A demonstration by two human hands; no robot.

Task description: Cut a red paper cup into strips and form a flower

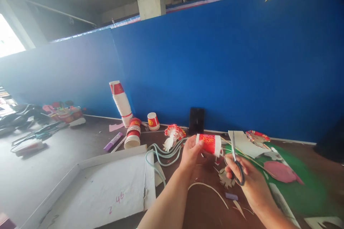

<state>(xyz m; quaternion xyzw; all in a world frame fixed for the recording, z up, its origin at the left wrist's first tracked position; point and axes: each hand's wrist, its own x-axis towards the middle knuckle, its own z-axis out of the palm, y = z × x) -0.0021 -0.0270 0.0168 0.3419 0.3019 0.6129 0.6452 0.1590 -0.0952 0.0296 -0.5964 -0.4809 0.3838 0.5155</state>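
From my remote seat I see the right hand with fingers closed round the scissors, blades pointing up and away; the cup lies just left of them, long axis crosswise. The left hand, nearer to it, has thumb and fingers clamped on its side. Further left, the tray bears pen marks. Beyond, a tall stack of nested cups leans near the blue panel.
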